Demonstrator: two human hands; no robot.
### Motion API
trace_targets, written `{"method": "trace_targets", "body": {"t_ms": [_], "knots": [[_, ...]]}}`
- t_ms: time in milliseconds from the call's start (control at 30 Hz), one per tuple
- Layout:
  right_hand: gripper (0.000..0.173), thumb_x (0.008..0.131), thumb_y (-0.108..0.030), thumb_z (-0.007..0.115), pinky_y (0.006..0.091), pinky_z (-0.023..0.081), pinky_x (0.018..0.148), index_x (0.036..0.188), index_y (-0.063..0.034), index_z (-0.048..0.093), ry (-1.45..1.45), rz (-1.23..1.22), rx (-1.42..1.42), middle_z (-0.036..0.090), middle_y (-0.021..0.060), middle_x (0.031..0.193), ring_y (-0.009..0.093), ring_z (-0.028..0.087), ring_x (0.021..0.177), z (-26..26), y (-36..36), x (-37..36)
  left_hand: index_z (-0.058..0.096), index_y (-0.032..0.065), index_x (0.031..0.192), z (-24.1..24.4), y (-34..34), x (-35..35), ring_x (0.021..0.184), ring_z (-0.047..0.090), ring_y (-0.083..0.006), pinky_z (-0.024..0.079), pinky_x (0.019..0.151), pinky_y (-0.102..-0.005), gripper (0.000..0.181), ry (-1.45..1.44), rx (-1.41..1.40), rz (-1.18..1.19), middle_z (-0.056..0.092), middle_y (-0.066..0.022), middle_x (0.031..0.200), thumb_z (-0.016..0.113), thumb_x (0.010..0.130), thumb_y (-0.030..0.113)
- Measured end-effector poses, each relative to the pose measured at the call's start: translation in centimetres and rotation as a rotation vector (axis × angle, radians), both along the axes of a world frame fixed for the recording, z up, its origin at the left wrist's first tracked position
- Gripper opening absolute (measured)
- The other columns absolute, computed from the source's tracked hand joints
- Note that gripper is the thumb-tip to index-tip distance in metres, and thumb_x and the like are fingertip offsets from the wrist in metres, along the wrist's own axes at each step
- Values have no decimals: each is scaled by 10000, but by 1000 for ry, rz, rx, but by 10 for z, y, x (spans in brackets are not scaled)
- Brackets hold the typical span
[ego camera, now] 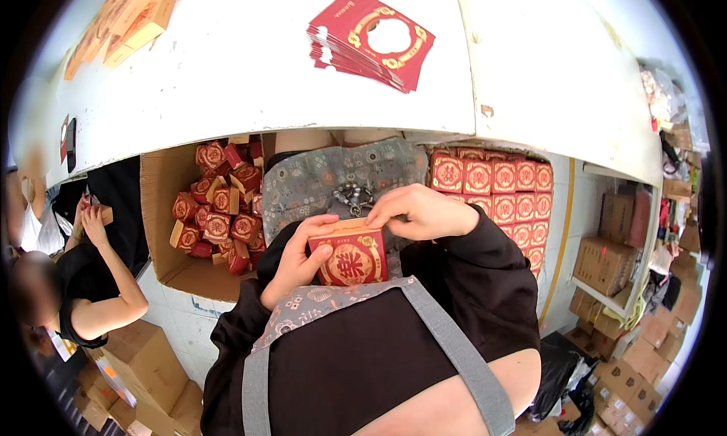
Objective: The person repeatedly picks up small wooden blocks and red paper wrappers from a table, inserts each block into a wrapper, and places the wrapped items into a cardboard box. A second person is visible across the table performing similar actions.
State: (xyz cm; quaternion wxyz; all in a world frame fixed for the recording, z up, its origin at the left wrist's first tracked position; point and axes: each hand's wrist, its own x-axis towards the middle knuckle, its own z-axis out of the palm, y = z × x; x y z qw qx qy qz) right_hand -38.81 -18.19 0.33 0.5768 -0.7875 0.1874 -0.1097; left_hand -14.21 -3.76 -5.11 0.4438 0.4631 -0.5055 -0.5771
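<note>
Close to my chest, my left hand (301, 254) grips a small red and gold cardboard box (353, 261), thumb on its printed front and fingers at its top edge. The fingertips of my right hand (417, 212) touch the box's top right corner; whether they pinch it is hard to tell. Behind the box, a beaded charm (353, 196) lies on the patterned grey apron (306, 183) over my lap. On the white table (255, 95) ahead rests a stack of flat red printed sleeves (363, 38) with round cut-outs.
An open carton (199, 280) at my left holds loose red boxes (217, 226). At my right, similar boxes (505, 177) stand in neat rows. Yellowish boxes (136, 21) lie at the table's far left. A co-worker (96, 300) handles a small box at left. Cartons (603, 265) fill a right-hand shelf.
</note>
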Motion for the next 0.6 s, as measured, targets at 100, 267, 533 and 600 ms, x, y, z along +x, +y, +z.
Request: {"method": "trace_targets", "body": {"t_ms": [100,267,533,600], "knots": [[199,777,-15,572,342,519,798,931,-58,692,-222,-20,-305,686,102,959,260,649,911,23,-42,27,529,45,1127,25,-2,22,1170,510,-294,400,974,-382,305,-257,-256,146,525,-183,1254,627,871,178],[551,740,-353,734,457,450,863,1180,-55,591,405,-949,-882,652,153,1045,293,594,1016,20,-182,38,522,57,1207,66,14,95,1198,494,-367,429,963,-398,469,-1244,33,472,458,-221,1342,702,790,169],[448,745,-60,693,336,505,635,1183,-53,598,38,-717,-534,630,123,765,252,633,665,77,-115,75,206,-2,1432,99,-86,60,1299,386,-363,403,990,-402,979,-935,-501,587,254,-224,1483,816,687,180],[419,709,-57,708,334,497,625,1120,-74,627,-134,-461,-708,618,116,808,269,628,729,102,-72,107,151,-41,1426,113,-114,46,1283,390,-381,382,1006,-422,1083,-846,-579,627,305,-240,1433,846,643,239]]}}
